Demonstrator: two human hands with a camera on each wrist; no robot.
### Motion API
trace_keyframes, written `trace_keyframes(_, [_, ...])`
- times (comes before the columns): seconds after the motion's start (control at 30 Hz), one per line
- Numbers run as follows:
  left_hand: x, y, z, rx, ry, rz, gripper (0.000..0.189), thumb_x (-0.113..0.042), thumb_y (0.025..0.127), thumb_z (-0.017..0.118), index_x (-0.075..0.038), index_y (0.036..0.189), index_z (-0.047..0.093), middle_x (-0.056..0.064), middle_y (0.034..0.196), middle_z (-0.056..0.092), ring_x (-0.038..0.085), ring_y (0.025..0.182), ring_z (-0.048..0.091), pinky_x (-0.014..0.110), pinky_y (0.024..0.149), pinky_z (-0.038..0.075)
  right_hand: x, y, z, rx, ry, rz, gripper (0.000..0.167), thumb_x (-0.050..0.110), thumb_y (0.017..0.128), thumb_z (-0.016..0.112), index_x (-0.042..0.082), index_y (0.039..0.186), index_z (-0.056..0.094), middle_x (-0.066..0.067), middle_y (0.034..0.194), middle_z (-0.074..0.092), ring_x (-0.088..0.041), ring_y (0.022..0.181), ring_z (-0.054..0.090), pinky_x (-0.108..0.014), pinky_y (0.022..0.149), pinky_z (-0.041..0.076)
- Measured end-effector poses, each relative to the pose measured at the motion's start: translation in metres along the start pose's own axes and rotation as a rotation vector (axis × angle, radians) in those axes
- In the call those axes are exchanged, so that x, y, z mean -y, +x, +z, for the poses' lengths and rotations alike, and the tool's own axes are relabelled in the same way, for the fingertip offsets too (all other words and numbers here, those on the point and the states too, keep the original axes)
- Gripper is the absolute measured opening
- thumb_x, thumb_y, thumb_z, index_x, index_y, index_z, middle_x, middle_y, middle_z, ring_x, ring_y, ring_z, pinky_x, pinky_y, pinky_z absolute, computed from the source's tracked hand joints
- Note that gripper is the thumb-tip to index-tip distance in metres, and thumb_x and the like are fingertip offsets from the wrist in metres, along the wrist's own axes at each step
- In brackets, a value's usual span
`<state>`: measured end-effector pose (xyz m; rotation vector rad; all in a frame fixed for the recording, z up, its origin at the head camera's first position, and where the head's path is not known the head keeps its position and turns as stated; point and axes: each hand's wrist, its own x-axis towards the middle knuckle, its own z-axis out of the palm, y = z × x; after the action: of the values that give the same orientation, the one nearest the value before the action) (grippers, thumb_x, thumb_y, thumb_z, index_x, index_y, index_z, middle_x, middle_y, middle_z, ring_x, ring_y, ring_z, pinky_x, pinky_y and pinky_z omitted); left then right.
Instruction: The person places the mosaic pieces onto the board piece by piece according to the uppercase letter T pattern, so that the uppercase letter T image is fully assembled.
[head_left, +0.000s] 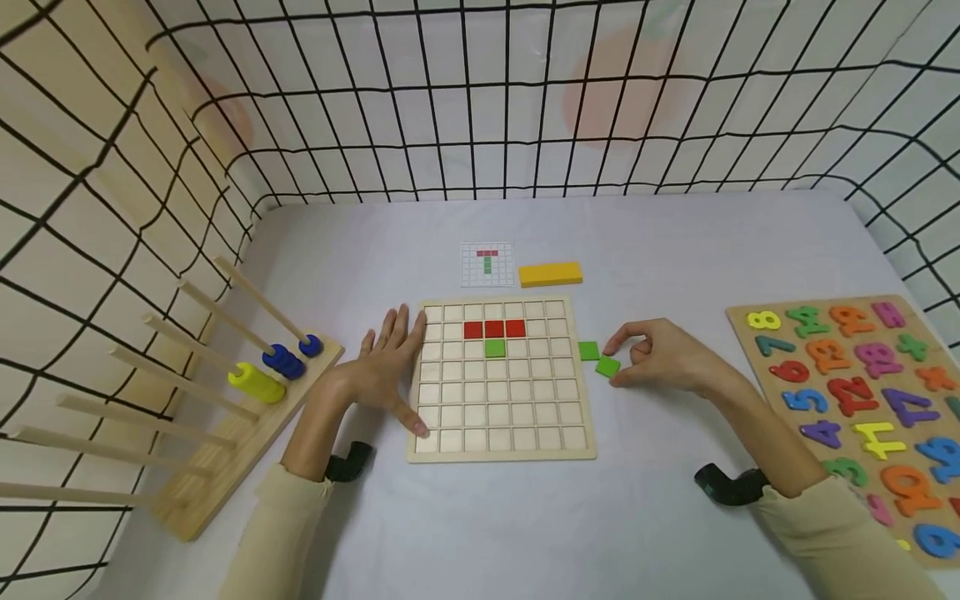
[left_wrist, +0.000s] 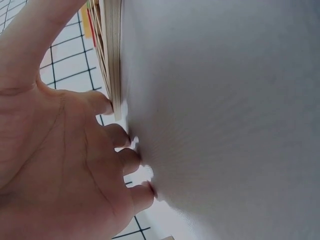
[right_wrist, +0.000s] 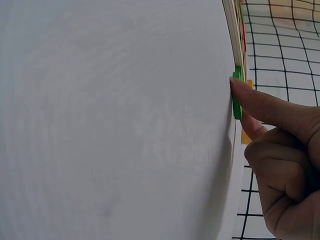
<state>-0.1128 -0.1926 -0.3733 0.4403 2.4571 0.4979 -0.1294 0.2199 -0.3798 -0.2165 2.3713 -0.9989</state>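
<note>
A wooden grid board lies in the middle of the table. Three red square tiles fill neighbouring cells of one row, and a green tile sits below the middle one. My left hand is spread along the board's left edge, thumb near its lower corner; in the left wrist view, fingertips meet the cloth beside the board's side. Right of the board, my right hand pinches a loose green tile between thumb and finger. Another green tile lies between it and the board.
Behind the board lie a pattern card showing a red and green T and a yellow block. A wooden peg stand with blue and yellow beads is at left, a number puzzle board at right. Black wire mesh encloses the table.
</note>
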Motion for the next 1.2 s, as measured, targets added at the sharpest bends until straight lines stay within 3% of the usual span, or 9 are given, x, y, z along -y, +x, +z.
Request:
trace_keyframes(0.23, [0.000,0.001,0.001,-0.001,0.006,-0.007,0.162,-0.050,0.058,0.099,-0.007,0.164,-0.016,0.023,0.168,-0.030,0.041,0.157,-0.027,0.064,0.127,-0.011,0.000,-0.002,-0.005,-0.049,-0.043,-0.005,0.041,0.015,0.084,0.084,0.000,0.120,0.070,0.004,0.059,0.038,-0.010,0.054,0.033,-0.026,0.053,0.027])
trace_keyframes(0.4, [0.000,0.000,0.000,-0.005,-0.004,-0.009,0.162,-0.048,0.058,0.100,-0.006,0.164,-0.015,0.023,0.168,-0.029,0.041,0.157,-0.027,0.065,0.127,-0.011,0.013,0.000,-0.002,-0.086,-0.005,-0.076,0.039,0.014,0.086,0.082,0.000,0.121,0.071,0.004,0.061,0.033,-0.009,0.055,0.030,-0.025,0.053,0.025])
trace_keyframes(0.63, [-0.001,0.000,0.003,-0.001,-0.015,-0.006,0.162,-0.049,0.058,0.100,-0.006,0.164,-0.015,0.024,0.167,-0.029,0.042,0.157,-0.027,0.066,0.127,-0.010,0.052,0.013,0.026,-0.029,0.046,-0.160,0.033,0.011,0.084,0.084,0.002,0.114,0.075,0.004,0.061,0.027,-0.011,0.057,0.027,-0.023,0.055,0.023])
trace_keyframes(0.77, [-0.002,0.002,0.004,0.001,-0.008,0.002,0.162,-0.049,0.058,0.100,-0.006,0.164,-0.015,0.024,0.168,-0.029,0.042,0.157,-0.027,0.066,0.127,-0.010,0.072,0.020,0.044,0.000,0.038,-0.164,0.030,0.010,0.083,0.085,0.004,0.111,0.077,0.003,0.061,0.029,-0.014,0.062,0.031,-0.025,0.059,0.026])
trace_keyframes(0.93, [-0.005,0.005,0.004,0.013,0.006,0.011,0.162,-0.050,0.058,0.099,-0.006,0.164,-0.015,0.023,0.168,-0.029,0.042,0.157,-0.027,0.064,0.127,-0.010,0.085,0.027,0.060,0.008,-0.007,-0.162,0.027,0.009,0.084,0.083,0.006,0.110,0.078,0.003,0.058,0.027,-0.014,0.058,0.028,-0.025,0.058,0.023])
trace_keyframes(1.2, [-0.002,0.003,0.002,0.008,0.003,-0.006,0.163,-0.050,0.058,0.100,-0.007,0.164,-0.017,0.023,0.167,-0.030,0.041,0.157,-0.027,0.065,0.127,-0.011,0.097,0.038,0.069,0.034,-0.005,-0.147,0.026,0.006,0.083,0.083,0.005,0.109,0.077,0.004,0.054,0.029,-0.012,0.053,0.025,-0.024,0.055,0.022])
